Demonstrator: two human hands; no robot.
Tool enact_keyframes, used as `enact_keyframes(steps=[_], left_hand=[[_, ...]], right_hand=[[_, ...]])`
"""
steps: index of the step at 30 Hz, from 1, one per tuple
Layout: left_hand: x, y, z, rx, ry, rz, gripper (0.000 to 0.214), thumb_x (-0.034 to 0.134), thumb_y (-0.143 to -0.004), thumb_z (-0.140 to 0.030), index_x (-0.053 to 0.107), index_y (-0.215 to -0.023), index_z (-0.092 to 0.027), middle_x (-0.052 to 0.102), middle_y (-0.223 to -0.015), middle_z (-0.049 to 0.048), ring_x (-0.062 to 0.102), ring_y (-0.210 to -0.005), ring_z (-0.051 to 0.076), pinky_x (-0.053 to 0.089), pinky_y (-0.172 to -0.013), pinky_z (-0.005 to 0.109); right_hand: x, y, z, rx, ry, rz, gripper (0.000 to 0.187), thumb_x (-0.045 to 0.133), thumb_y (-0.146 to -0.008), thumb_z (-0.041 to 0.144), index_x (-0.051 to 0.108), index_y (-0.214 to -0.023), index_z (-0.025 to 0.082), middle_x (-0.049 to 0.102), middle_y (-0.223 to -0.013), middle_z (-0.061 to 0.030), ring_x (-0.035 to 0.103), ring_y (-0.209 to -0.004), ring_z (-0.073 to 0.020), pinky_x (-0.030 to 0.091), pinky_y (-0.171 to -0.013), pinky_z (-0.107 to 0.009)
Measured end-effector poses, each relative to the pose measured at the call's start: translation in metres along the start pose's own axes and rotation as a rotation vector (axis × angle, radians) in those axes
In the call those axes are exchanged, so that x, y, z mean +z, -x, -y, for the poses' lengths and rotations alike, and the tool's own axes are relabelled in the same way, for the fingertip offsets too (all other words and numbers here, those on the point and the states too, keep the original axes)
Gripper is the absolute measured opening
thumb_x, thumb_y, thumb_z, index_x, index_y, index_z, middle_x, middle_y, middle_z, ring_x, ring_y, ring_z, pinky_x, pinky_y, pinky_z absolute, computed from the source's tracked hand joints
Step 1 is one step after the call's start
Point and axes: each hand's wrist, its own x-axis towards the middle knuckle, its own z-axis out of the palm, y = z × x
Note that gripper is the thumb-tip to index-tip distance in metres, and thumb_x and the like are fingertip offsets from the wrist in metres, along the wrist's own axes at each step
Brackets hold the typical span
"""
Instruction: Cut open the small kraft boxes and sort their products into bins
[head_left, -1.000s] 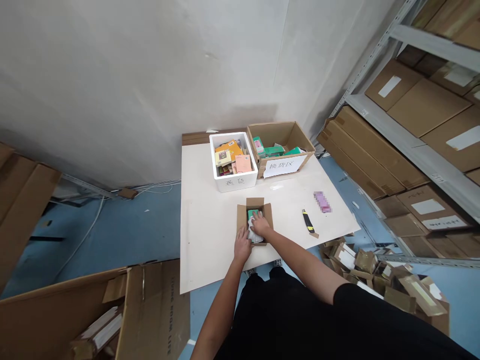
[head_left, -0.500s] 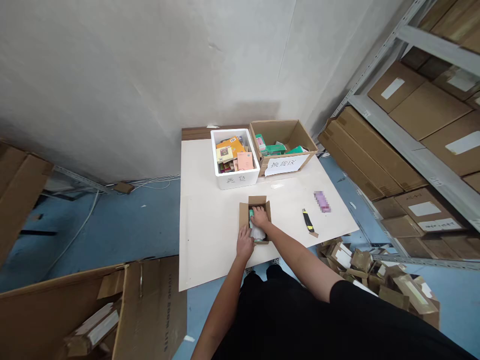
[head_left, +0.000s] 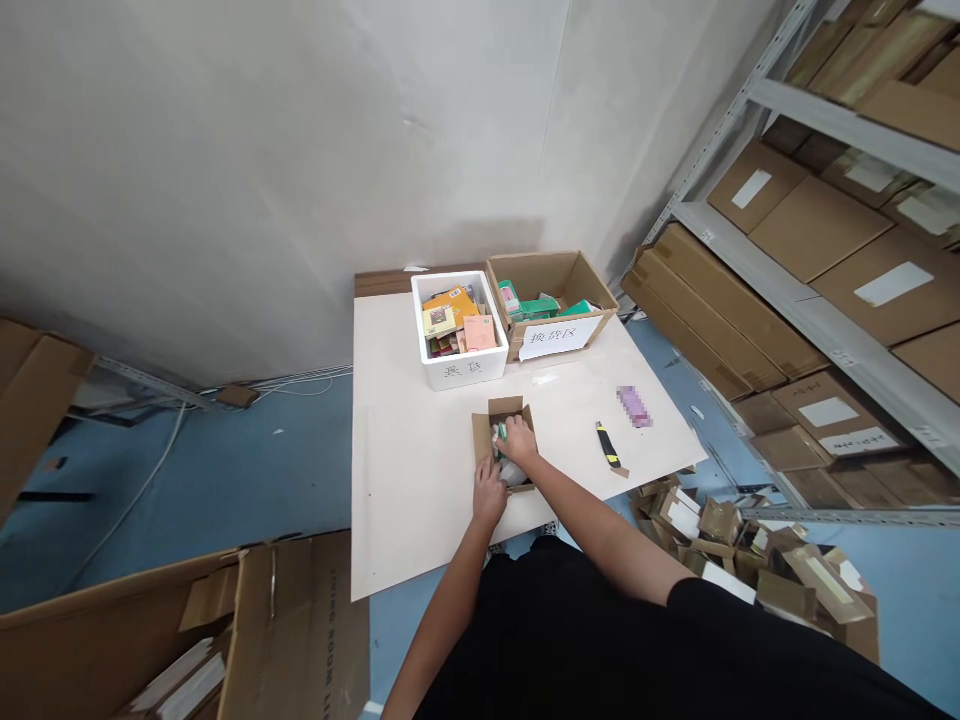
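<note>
On the white table (head_left: pixel 420 500) in front of me stands a small open cardboard box (head_left: pixel 482 436) with its flaps folded out. My left hand (head_left: pixel 490 490) grips the box at its near left edge. Inside the box, the fingers of my right hand (head_left: pixel 519 440) are closed on a small green-and-white package (head_left: pixel 501 432), which is partly hidden by them. Clear plastic wrapping (head_left: pixel 512 473) shows in the box below that hand.
A white foam bin (head_left: pixel 466 374) of small boxes and a labelled cardboard carton (head_left: pixel 517 345) stand at the back. To the right lie a utility knife (head_left: pixel 607 445) and a blurred purple item (head_left: pixel 634 406). Shelves of cartons (head_left: pixel 844 230) flank the table.
My right hand has closed on the green-and-white package and lifted and tilted it slightly within the box. My left hand stays at the box's edge. The view has shifted slightly.
</note>
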Motion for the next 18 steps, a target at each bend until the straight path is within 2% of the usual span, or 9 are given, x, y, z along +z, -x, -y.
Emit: enact_keyframes(steps=[3, 6, 8, 10, 13, 16, 18], left_hand=[[0.001, 0.0, 0.002, 0.013, 0.011, 0.0, 0.012, 0.073, -0.08, -0.024, 0.083, -0.086, -0.021, 0.067, -0.14, 0.0152, 0.042, -0.151, 0.042, 0.034, -0.123, 0.063], [0.003, -0.002, 0.0, 0.005, 0.027, 0.009, 0.012, 0.074, -0.079, -0.023, 0.083, -0.086, -0.02, 0.065, -0.144, 0.0155, 0.039, -0.153, 0.041, 0.031, -0.125, 0.062], [0.004, -0.003, 0.0, -0.008, 0.03, 0.022, 0.011, 0.073, -0.079, -0.023, 0.082, -0.086, -0.02, 0.064, -0.145, 0.0152, 0.037, -0.155, 0.04, 0.03, -0.126, 0.06], [0.003, -0.003, 0.003, -0.016, 0.029, 0.036, 0.01, 0.073, -0.08, -0.023, 0.082, -0.084, -0.021, 0.063, -0.147, 0.0137, 0.034, -0.156, 0.039, 0.03, -0.127, 0.058], [0.001, -0.002, 0.01, -0.007, 0.021, 0.041, 0.008, 0.073, -0.08, -0.023, 0.081, -0.083, -0.022, 0.061, -0.15, 0.0117, 0.031, -0.158, 0.038, 0.031, -0.126, 0.058], [-0.005, -0.004, 0.02, 0.002, 0.008, 0.028, 0.009, 0.074, -0.08, -0.023, 0.081, -0.085, -0.022, 0.06, -0.151, 0.011, 0.029, -0.159, 0.039, 0.03, -0.127, 0.059], [-0.009, -0.008, 0.027, -0.015, -0.004, 0.017, 0.012, 0.074, -0.08, -0.023, 0.082, -0.089, -0.023, 0.061, -0.149, 0.0109, 0.029, -0.159, 0.04, 0.029, -0.127, 0.059]], right_hand=[[-0.008, -0.009, 0.007, 0.044, 0.043, 0.093, 0.057, 0.073, -0.088, 0.035, 0.058, -0.14, 0.017, 0.056, -0.139, -0.0191, 0.05, -0.129, -0.0346, 0.047, -0.1, -0.042], [-0.013, -0.014, 0.01, 0.084, 0.074, 0.221, 0.055, 0.073, -0.087, 0.039, 0.061, -0.137, 0.017, 0.056, -0.14, -0.0219, 0.048, -0.132, -0.0394, 0.045, -0.103, -0.048], [-0.014, -0.014, 0.012, 0.076, 0.083, 0.268, 0.054, 0.072, -0.087, 0.033, 0.061, -0.137, 0.017, 0.056, -0.143, -0.0225, 0.049, -0.133, -0.0399, 0.045, -0.103, -0.048], [-0.016, -0.011, 0.014, 0.014, 0.087, 0.253, 0.053, 0.071, -0.086, 0.027, 0.061, -0.137, 0.017, 0.054, -0.146, -0.0213, 0.047, -0.137, -0.0399, 0.045, -0.105, -0.047], [-0.025, -0.006, 0.017, -0.114, 0.073, 0.155, 0.048, 0.066, -0.089, 0.021, 0.061, -0.136, 0.017, 0.054, -0.149, -0.0179, 0.039, -0.146, -0.0386, 0.042, -0.111, -0.046], [-0.043, -0.005, 0.023, -0.229, 0.048, 0.053, 0.043, 0.063, -0.092, 0.021, 0.061, -0.135, 0.018, 0.052, -0.152, -0.0144, 0.033, -0.15, -0.0369, 0.04, -0.115, -0.047], [-0.06, -0.005, 0.029, -0.284, 0.025, 0.005, 0.04, 0.063, -0.093, 0.023, 0.062, -0.133, 0.02, 0.052, -0.152, -0.0121, 0.033, -0.149, -0.0351, 0.043, -0.113, -0.046]])
